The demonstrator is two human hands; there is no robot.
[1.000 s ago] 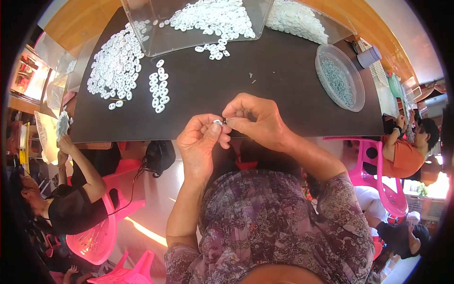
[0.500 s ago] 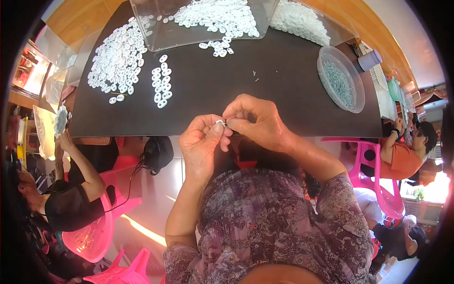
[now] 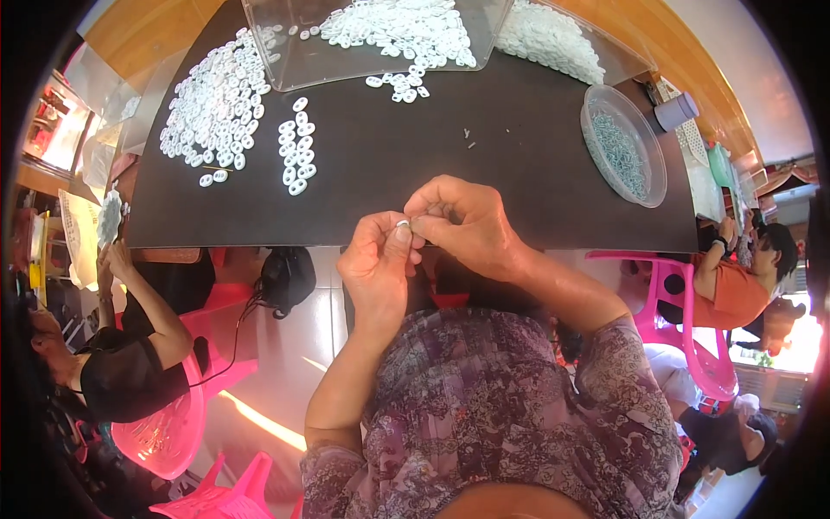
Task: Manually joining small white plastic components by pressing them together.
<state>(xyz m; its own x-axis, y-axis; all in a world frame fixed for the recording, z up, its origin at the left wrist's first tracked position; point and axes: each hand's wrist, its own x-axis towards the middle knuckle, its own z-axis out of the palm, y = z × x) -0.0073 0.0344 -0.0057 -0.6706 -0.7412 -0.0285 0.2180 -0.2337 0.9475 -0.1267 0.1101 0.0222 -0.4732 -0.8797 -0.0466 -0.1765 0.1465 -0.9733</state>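
Note:
My left hand [image 3: 378, 257] pinches a small white plastic piece [image 3: 402, 224] between thumb and forefinger, just off the table's near edge. Thumb and fingers of my right hand [image 3: 467, 221] close together against the same piece from the right; whatever they grip is too small and hidden to name. Beyond my hands, white oval pieces with two holes [image 3: 297, 151] lie in a short double row. A larger heap of the same white pieces [image 3: 216, 104] spreads at the far left. Small metal screws or pins [image 3: 621, 151] fill a round clear tub [image 3: 660, 186] at the right.
A clear bin [image 3: 298, 80] with white pieces stands at the back, a bag of white pieces [image 3: 549, 43] beside it. Few loose pins [image 3: 469, 138] lie on the dark table [image 3: 372, 138]. Co-workers sit left and right on pink chairs [image 3: 692, 303]; a purple cup [image 3: 676, 111] stands far right.
Both hands stay together at nearly the same spot. The left hand has shifted slightly right, and the right fingers have closed in nearer to the white piece.

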